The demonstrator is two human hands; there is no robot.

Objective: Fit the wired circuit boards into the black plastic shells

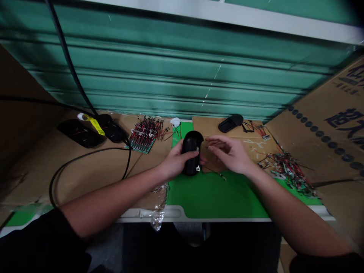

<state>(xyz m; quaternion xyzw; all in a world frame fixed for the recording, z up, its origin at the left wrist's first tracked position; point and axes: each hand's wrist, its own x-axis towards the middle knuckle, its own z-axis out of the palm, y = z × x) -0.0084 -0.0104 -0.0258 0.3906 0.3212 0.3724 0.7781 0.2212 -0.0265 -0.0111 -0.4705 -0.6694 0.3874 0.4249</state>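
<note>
My left hand [178, 161] is closed around a black oval plastic housing [191, 167], its thumb lying across the front. Small silvery parts [198, 168] show along the housing's right edge; their exact kind is too small to tell. My right hand [231, 153] hovers just right of the housing, fingers curved and slightly apart from the thumb, with nothing visible between them. Below it, a thin dark wire [217, 173] with a pale end extends over the green mat [216, 197].
Left are black plastic shells [81, 133], a yellow-tagged cable [96, 125] and a batch of wired circuit boards [145, 134]. Another black shell [230, 123] lies at the back right. A tangled wire-and-board pile [295, 172] sits by the cardboard wall [321, 125]. Green panels [170, 76] rise behind.
</note>
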